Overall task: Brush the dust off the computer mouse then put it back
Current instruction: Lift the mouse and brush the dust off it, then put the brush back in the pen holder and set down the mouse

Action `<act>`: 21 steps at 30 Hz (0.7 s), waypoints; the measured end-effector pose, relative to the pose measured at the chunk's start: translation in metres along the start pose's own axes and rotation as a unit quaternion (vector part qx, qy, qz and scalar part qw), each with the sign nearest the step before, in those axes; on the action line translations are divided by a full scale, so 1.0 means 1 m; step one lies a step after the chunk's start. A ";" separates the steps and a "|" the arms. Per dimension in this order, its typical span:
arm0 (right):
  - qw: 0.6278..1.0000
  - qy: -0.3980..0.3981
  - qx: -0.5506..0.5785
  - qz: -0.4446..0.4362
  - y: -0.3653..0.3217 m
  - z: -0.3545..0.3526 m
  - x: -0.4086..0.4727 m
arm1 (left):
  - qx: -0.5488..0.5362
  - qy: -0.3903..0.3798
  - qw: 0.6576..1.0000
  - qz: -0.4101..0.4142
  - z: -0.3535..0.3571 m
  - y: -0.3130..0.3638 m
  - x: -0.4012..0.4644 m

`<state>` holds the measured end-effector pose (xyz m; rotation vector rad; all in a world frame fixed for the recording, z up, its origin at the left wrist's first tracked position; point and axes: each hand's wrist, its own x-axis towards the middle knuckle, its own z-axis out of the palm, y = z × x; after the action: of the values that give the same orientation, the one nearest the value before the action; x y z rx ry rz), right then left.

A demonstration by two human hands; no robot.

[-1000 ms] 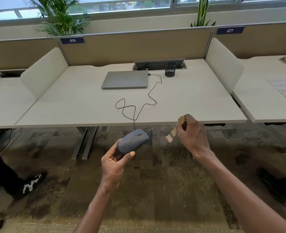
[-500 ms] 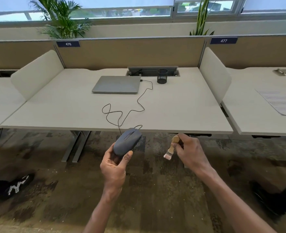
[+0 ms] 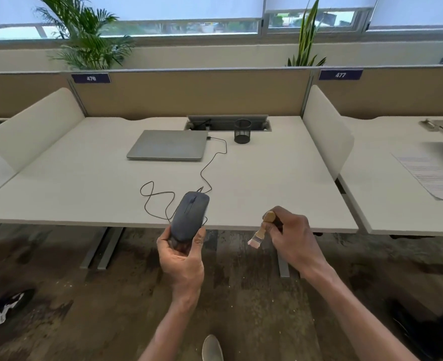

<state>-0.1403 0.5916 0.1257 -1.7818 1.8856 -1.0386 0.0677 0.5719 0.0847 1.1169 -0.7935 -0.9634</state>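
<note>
Where the pale desk (image 3: 254, 178) runs back to a tan partition (image 3: 189, 93), a closed grey laptop (image 3: 168, 148) is seen lying flat toward the rear, with a black mesh pen cup (image 3: 242, 131) just beside an open cable tray (image 3: 228, 123) set into the desk. Low white side screens (image 3: 327, 131) are fixed at either edge, and number plates reading 476 (image 3: 91, 78) and 477 are mounted on the partition. Potted plants (image 3: 85, 40) are ranged along a window sill behind, under half-drawn blinds. A neighbouring desk to the right is noted, bearing a printed sheet (image 3: 431, 175). The floor is covered in mottled dark carpet (image 3: 241, 295); a black-and-white shoe (image 3: 4, 308) is seen at the lower left edge. A thin black cable (image 3: 215, 162) is traced from the laptop's side in loops across the desk to the grey computer mouse (image 3: 189, 220), which is held off the surface above the desk's near edge, buttons up, nose pointing away. The left hand (image 3: 180, 259) is curled under and around the mouse's rear, thumb on one side, fingers on the other. The right hand (image 3: 293, 238) is closed around the wooden handle of a small brush (image 3: 260, 231), its pale bristles angled down and left, clear of the mouse. Nothing is seen lying between the mouse and the bare desk in front of the laptop.
</note>
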 end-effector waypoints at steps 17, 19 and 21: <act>0.997 0.073 -0.011 -0.030 0.013 0.026 0.183 | 0.029 -0.044 0.999 -0.010 0.096 -0.031 0.159; 0.995 0.091 -0.015 -0.037 0.016 0.027 0.204 | 0.035 -0.045 0.998 -0.010 0.103 -0.033 0.174; 0.993 0.112 -0.012 -0.040 0.018 0.028 0.224 | 0.038 -0.041 0.998 -0.015 0.110 -0.037 0.185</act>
<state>-0.1682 0.3674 0.1459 -1.8331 1.9757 -1.2972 0.0332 0.3561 0.0868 1.1641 -0.8884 -1.0156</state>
